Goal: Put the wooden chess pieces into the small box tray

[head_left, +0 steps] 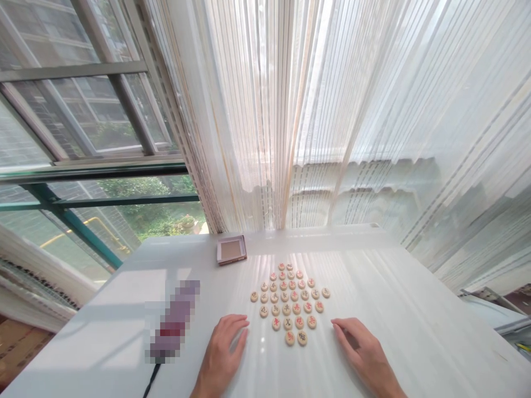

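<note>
Round wooden Chinese chess pieces point(295, 296) lie flat on the white table point(373, 287), set in rows that form a rough diamond. Their faces carry red or black characters. Just left of the lower rows rests my left hand point(222, 351), fingers bent and thumb apart, holding nothing. My right hand point(363, 349) is to the right of the pieces, its thumb and forefinger slightly apart with nothing visible between them. Neither hand touches a piece.
A shallow open box point(231, 250) stands behind the pieces, toward the table's far edge. On the left lies a pixelated purple object point(176, 320) with a black cable point(152, 380). Striped sheer curtains point(265, 110) and a window point(95, 110) border the table.
</note>
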Action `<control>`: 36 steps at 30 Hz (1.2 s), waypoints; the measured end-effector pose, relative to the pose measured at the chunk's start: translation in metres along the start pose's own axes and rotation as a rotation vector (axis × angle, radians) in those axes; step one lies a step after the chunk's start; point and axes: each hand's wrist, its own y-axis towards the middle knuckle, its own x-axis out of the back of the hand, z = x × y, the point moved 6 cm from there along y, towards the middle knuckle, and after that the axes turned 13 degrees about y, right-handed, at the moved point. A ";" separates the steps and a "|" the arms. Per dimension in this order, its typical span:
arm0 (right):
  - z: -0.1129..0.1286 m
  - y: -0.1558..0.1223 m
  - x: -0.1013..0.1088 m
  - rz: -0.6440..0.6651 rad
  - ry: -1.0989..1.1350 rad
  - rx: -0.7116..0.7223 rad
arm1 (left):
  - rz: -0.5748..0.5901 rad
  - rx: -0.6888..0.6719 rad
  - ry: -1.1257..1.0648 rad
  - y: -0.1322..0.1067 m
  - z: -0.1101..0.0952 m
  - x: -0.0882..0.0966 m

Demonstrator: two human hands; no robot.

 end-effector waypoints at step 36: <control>0.017 0.034 -0.020 -0.225 0.594 -0.313 | -0.153 -0.280 0.159 0.121 -0.042 0.043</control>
